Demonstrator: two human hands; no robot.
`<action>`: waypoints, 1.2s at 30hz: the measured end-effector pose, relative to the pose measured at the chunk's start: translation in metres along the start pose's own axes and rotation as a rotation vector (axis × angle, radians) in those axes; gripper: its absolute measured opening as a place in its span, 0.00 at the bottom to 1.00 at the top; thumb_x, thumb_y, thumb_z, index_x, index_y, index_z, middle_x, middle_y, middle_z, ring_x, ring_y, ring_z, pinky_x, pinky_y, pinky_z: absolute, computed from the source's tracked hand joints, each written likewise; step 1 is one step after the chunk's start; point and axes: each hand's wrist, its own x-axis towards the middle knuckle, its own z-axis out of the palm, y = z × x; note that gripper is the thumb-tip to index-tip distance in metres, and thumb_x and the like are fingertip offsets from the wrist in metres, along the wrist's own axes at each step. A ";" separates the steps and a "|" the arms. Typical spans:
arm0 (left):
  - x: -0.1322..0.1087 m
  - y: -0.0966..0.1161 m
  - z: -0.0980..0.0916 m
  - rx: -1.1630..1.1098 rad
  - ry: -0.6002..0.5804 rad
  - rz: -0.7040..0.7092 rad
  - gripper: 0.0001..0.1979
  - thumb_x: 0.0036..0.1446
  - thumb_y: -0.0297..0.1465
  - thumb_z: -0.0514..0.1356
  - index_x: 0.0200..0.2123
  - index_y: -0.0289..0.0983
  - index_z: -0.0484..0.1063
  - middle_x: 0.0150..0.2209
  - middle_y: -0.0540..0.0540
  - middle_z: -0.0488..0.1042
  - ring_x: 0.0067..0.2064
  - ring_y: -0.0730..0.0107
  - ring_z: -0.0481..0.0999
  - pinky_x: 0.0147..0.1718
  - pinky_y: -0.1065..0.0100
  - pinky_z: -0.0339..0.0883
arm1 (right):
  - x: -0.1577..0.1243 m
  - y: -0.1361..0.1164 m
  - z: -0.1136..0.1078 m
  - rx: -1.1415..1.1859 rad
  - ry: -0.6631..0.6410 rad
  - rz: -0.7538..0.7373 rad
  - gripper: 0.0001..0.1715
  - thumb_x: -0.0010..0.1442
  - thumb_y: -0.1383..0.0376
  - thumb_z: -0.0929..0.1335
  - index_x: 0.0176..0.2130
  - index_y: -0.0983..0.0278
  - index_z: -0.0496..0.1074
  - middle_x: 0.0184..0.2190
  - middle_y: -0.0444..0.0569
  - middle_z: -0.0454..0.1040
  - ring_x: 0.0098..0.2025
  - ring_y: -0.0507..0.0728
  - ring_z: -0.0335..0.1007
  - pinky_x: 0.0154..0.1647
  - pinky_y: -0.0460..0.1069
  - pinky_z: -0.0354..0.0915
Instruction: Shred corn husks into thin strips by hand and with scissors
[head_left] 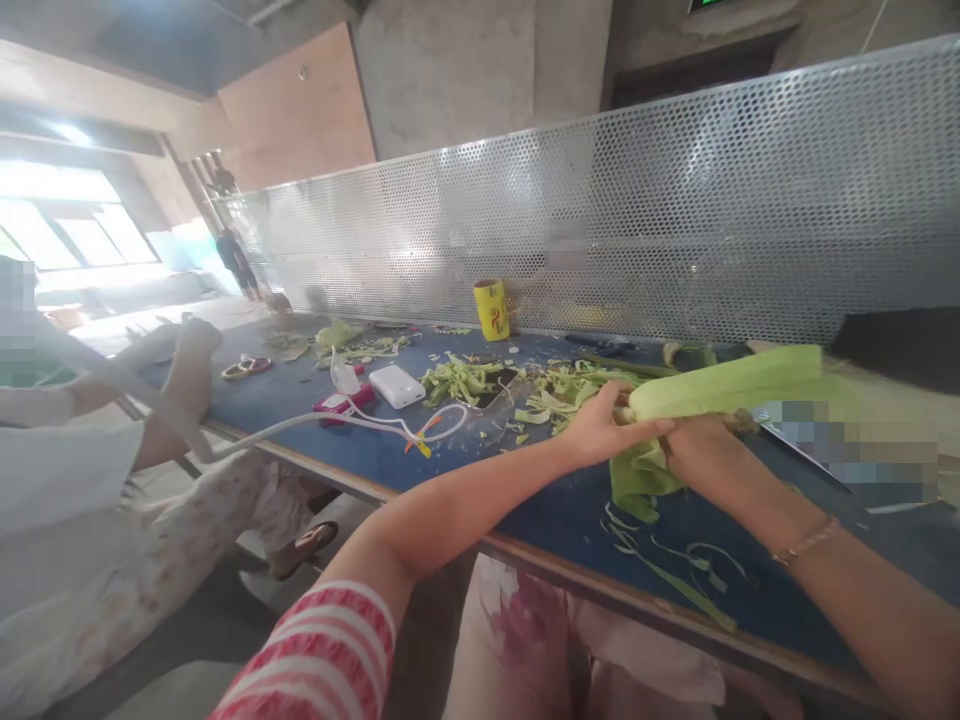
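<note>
A long, thick, pale green vegetable stalk [727, 385] lies across both my hands above the blue tabletop, its broad end pointing right. My left hand [611, 425] grips its left end, with the thumb stretched toward the right hand. My right hand [694, 448] is under the stalk and closed around it; its fingers are mostly hidden. A limp green leaf [637, 480] hangs below the hands. Just beyond my left hand is a heap of green peelings [559, 390]. Thin strips of peel [675, 575] lie on the table nearer to me.
On the blue table [300, 400] are a white power bank [397, 386], a red box [341, 403], a white cable [307, 425], a yellow tape roll [492, 309] and a phone [495, 388]. A perforated metal panel [525, 220] stands behind. Another person [67, 480] sits at left.
</note>
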 end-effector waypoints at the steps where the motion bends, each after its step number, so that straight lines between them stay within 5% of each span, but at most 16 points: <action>1: 0.000 0.000 0.001 0.008 -0.007 -0.012 0.26 0.48 0.47 0.59 0.46 0.36 0.62 0.44 0.42 0.69 0.45 0.64 0.68 0.42 0.64 0.63 | 0.000 -0.001 0.000 0.020 0.025 -0.012 0.17 0.53 0.75 0.59 0.40 0.70 0.71 0.36 0.61 0.75 0.39 0.64 0.71 0.42 0.56 0.63; 7: -0.001 0.003 0.003 0.086 0.045 0.011 0.26 0.50 0.49 0.55 0.42 0.34 0.67 0.35 0.46 0.71 0.37 0.68 0.69 0.36 0.67 0.63 | -0.005 -0.001 -0.009 0.105 0.100 -0.032 0.12 0.48 0.72 0.59 0.33 0.67 0.68 0.26 0.54 0.73 0.31 0.61 0.70 0.36 0.53 0.65; 13: -0.002 0.006 0.001 0.100 0.067 0.109 0.23 0.53 0.45 0.54 0.46 0.35 0.66 0.37 0.46 0.71 0.37 0.70 0.68 0.37 0.69 0.63 | -0.009 0.001 -0.016 0.174 0.070 -0.042 0.17 0.53 0.67 0.61 0.43 0.69 0.66 0.34 0.57 0.74 0.37 0.63 0.71 0.37 0.54 0.66; 22: 0.003 0.003 -0.001 0.057 0.108 0.162 0.19 0.55 0.43 0.53 0.41 0.34 0.67 0.33 0.46 0.68 0.36 0.69 0.67 0.37 0.67 0.63 | -0.002 0.001 -0.018 0.299 0.059 -0.044 0.17 0.60 0.66 0.56 0.42 0.66 0.70 0.35 0.56 0.76 0.37 0.62 0.73 0.37 0.54 0.67; 28: 0.003 0.002 0.001 0.142 0.202 0.200 0.14 0.56 0.41 0.52 0.36 0.36 0.65 0.36 0.45 0.66 0.41 0.66 0.65 0.41 0.64 0.62 | 0.000 -0.004 -0.017 0.262 0.194 0.077 0.16 0.58 0.64 0.59 0.40 0.63 0.71 0.36 0.55 0.76 0.38 0.62 0.72 0.37 0.54 0.67; 36: -0.001 0.003 0.003 0.072 0.214 0.237 0.15 0.52 0.41 0.56 0.36 0.35 0.65 0.37 0.44 0.64 0.41 0.64 0.64 0.44 0.61 0.62 | 0.000 -0.005 -0.009 0.353 0.300 0.139 0.14 0.58 0.62 0.59 0.31 0.60 0.72 0.24 0.51 0.75 0.31 0.59 0.72 0.34 0.52 0.69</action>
